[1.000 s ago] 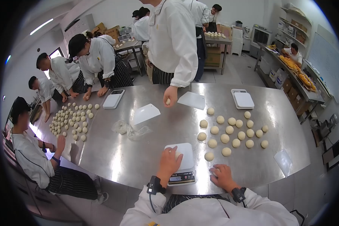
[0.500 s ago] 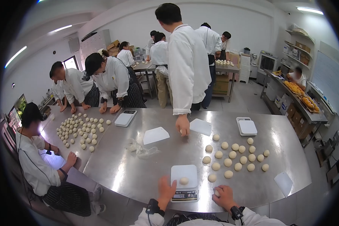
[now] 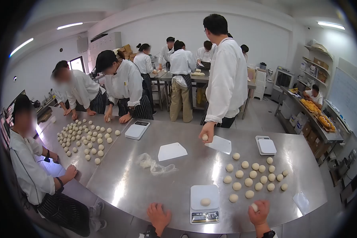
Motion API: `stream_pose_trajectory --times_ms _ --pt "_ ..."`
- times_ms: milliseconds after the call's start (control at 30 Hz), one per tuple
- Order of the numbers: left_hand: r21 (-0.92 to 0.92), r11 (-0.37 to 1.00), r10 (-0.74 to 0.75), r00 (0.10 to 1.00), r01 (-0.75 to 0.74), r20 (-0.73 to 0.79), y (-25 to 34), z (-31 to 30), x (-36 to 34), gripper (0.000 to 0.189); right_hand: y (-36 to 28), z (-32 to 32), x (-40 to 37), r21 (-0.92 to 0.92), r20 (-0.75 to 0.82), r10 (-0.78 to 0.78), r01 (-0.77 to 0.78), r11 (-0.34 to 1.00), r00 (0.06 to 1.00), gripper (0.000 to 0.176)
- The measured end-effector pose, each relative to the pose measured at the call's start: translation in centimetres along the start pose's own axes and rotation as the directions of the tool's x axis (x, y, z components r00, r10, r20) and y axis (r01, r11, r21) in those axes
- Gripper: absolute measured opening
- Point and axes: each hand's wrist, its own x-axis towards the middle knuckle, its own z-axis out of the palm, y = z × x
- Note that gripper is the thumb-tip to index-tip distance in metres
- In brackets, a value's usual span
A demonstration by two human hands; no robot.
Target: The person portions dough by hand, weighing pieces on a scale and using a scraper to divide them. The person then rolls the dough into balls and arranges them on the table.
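Between the fingers of my right hand (image 3: 259, 213) is a small pale dough ball (image 3: 254, 207), close to the front edge of the table. My left hand (image 3: 159, 216) rests at that edge, left of the scale, fingers apart and holding nothing. The white digital scale (image 3: 204, 195) carries another dough ball (image 3: 205, 202) on its pan. Several round dough balls (image 3: 248, 182) are spread in loose rows beyond my right hand. At the right edge lies a translucent scraper (image 3: 301, 202).
A co-worker's hand (image 3: 206, 133) across the steel table (image 3: 146, 186) holds a dough ball beside a white scraper (image 3: 219, 144). Another scraper (image 3: 172, 151), a crumpled plastic bag (image 3: 156, 164) and two more scales (image 3: 137, 129) lie around. Co-workers stand left by many dough balls (image 3: 81, 137).
My left hand has moved left, away from the scale. My right hand has shifted right with the dough ball. The co-worker's hand opposite has lifted, showing a dough ball. The view has shifted.
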Motion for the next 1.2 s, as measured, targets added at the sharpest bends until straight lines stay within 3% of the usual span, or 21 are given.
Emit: stream_pose_trajectory --times_ms 133,200,367,633,733,800,900,1033,1067,1200 --pt "-0.006 1.000 0.014 1.000 -0.014 -0.015 -0.1 0.5 0.0 0.048 1.6 2.2 -4.4 -0.087 0.078 0.163 -0.156 0.984 0.984 0.040" --pt "-0.033 0.999 0.042 0.999 -0.042 -0.012 0.0 0.0 0.1 0.048 1.3 2.9 -5.2 -0.263 0.431 0.164 -0.050 0.963 0.887 0.050" --pt "-0.070 0.996 -0.049 0.999 0.048 -0.011 0.5 0.3 -0.2 0.046 3.3 5.4 -6.8 -0.219 0.287 0.122 -0.059 0.974 0.950 0.051" --pt "0.003 1.000 0.024 0.991 -0.024 -0.131 0.1 1.0 0.5 0.036 4.4 6.0 -7.4 -0.161 0.238 0.109 -0.072 0.984 0.965 0.038" --pt "0.015 1.000 0.027 0.987 -0.025 -0.159 0.2 1.0 0.6 0.032 4.7 5.6 -8.6 -0.043 0.163 0.077 -0.071 0.997 0.984 0.035" --pt "0.014 1.000 0.020 0.989 -0.018 -0.146 0.6 0.9 1.0 0.032 4.4 4.9 -8.3 -0.021 0.190 -0.084 0.089 0.996 0.978 0.037" --pt "0.029 0.999 0.032 0.990 -0.028 -0.137 0.2 0.9 0.8 0.033 2.6 4.9 -6.6 -0.132 0.264 -0.033 0.070 0.989 0.964 0.042" --pt "0.067 0.998 -0.011 0.997 0.016 -0.079 0.7 -0.2 1.2 0.031 2.5 5.2 -7.0 -0.140 0.302 0.087 -0.046 0.989 0.949 0.061" --pt "0.091 0.995 0.050 0.993 -0.041 -0.108 0.2 0.0 1.4 0.030 2.2 5.2 -6.6 -0.149 0.294 0.086 -0.044 0.988 0.952 0.060" --pt "0.130 0.991 0.038 0.997 -0.030 -0.061 0.0 0.1 1.4 0.027 2.3 5.3 -7.0 -0.175 0.316 0.096 -0.041 0.984 0.944 0.056"
